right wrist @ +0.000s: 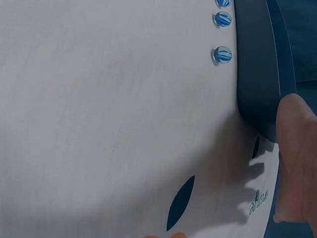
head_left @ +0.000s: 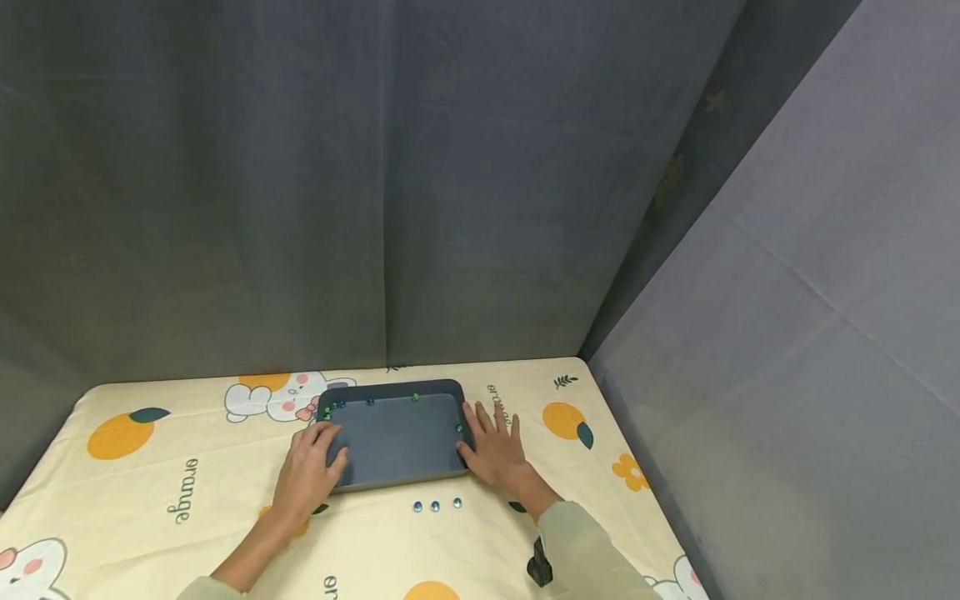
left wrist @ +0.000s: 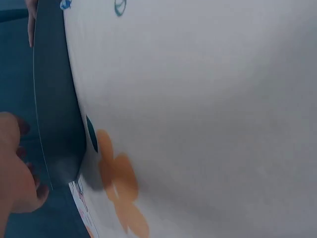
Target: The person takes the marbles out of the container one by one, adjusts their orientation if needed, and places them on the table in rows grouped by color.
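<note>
A dark grey rectangular tray [head_left: 397, 437] lies on the patterned cloth, with several small green and blue marbles, among them a green marble [head_left: 416, 397], along its far and side edges. My left hand [head_left: 306, 468] holds the tray's left side, its fingers bent over the rim. At the right side my right hand [head_left: 495, 450] rests with fingers spread outside the tray; its thumb [right wrist: 292, 111] lies over the rim. Three clear marbles with blue stripes sit in a row on the cloth before the near wall, one being the marble [right wrist: 223, 55] in the right wrist view.
The cream cloth [head_left: 240, 508] has printed oranges, rabbits and lettering. A grey curtain [head_left: 480, 208] hangs behind the table, and a lighter grey panel [head_left: 787, 400] stands along the right edge. A small black object [head_left: 539, 564] sits by the right sleeve.
</note>
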A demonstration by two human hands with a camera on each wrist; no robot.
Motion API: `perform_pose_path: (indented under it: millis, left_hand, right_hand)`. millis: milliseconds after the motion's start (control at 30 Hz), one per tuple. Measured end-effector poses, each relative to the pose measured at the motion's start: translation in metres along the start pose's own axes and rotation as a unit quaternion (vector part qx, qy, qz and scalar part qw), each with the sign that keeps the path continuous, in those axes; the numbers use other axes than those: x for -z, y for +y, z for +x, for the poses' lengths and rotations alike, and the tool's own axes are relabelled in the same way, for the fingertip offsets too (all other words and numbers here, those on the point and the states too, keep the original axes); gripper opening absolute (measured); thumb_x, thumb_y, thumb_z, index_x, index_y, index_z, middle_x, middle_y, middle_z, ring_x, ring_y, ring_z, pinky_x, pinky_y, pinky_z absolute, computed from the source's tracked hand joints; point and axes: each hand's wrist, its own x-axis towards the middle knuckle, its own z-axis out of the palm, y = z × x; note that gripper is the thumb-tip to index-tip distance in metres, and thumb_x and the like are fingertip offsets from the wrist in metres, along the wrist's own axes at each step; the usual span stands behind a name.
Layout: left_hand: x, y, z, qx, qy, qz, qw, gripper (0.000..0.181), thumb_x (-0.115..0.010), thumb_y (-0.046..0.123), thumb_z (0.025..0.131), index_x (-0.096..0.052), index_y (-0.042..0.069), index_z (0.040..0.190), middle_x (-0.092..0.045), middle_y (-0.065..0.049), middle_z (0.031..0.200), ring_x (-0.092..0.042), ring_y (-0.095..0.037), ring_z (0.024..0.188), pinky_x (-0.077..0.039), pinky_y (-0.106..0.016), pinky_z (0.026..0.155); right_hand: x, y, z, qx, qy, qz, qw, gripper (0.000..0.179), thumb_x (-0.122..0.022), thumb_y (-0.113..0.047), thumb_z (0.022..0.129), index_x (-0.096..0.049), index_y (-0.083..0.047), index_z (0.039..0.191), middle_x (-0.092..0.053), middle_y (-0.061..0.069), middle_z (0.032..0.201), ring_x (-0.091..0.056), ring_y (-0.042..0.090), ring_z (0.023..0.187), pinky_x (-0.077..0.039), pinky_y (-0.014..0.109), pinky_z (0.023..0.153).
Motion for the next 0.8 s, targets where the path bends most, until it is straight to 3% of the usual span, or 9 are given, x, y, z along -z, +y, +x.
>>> perform_pose_path:
  millis: [167,300,633,800]
  left_hand:
    - [-0.002,-0.009,0.003,0.018,-0.035,0.033,0.9987,0.062,-0.074,0.018,0.087,-0.051,-0.005,0.140,-0.040,-0.030,0.146,-0.040,-0.050,0.127,-0.040,-0.063,0.097]
    - [-0.005,-0.015,0.003,0.029,-0.064,0.055,0.9961,0.075,-0.073,0.023,0.088,-0.039,-0.007,0.148,-0.027,-0.031,0.155,-0.033,-0.052,0.133,-0.036,-0.066,0.100]
    - [-0.001,-0.026,0.000,0.083,-0.138,0.053,0.9855,0.078,-0.062,0.031,0.096,-0.024,-0.007,0.154,-0.019,-0.031,0.158,-0.023,-0.054,0.138,-0.028,-0.069,0.106]
    - [0.000,-0.027,-0.001,0.089,-0.152,0.043,0.9834,0.078,-0.060,0.032,0.097,-0.023,-0.008,0.154,-0.015,-0.031,0.159,-0.020,-0.054,0.139,-0.026,-0.070,0.106]
  right_hand:
    - [0.002,0.001,-0.001,0.007,0.002,0.014,0.9999,0.073,-0.044,-0.052,0.101,-0.019,-0.019,0.161,-0.026,0.010,0.162,-0.014,0.043,0.148,-0.014,0.068,0.113]
    - [-0.001,0.003,0.000,0.012,0.000,0.017,0.9998,0.073,-0.043,-0.052,0.102,-0.018,-0.019,0.161,-0.026,0.011,0.162,-0.014,0.044,0.148,-0.014,0.069,0.112]
    - [-0.009,0.007,0.003,0.011,0.000,0.032,0.9994,0.074,-0.041,-0.054,0.102,-0.012,-0.023,0.162,-0.021,0.009,0.164,-0.009,0.042,0.149,-0.009,0.068,0.113]
    - [-0.011,0.007,0.003,0.009,0.000,0.026,0.9996,0.074,-0.039,-0.055,0.102,-0.010,-0.024,0.162,-0.020,0.008,0.165,-0.009,0.041,0.150,-0.009,0.067,0.114]
